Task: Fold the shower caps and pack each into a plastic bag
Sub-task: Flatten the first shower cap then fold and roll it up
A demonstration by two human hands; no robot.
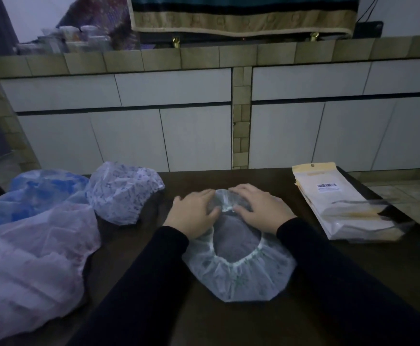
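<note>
A pale translucent shower cap [238, 278] lies on the dark table [204, 320], its elastic opening facing up. My left hand [194, 213] and my right hand [261, 211] press flat on the cap's far edge, fingers spread, one at each side of the rim. A second cap with a purple print [121, 196] sits puffed up to the left. A stack of flat plastic bags [346, 208] with yellow header cards and a barcode lies at the right.
Several more caps, blue [29, 193] and whitish-pink [29, 258], are piled at the table's left end. A tiled counter with white cabinet fronts [179, 136] stands just beyond the table's far edge. Tiled floor shows at the right.
</note>
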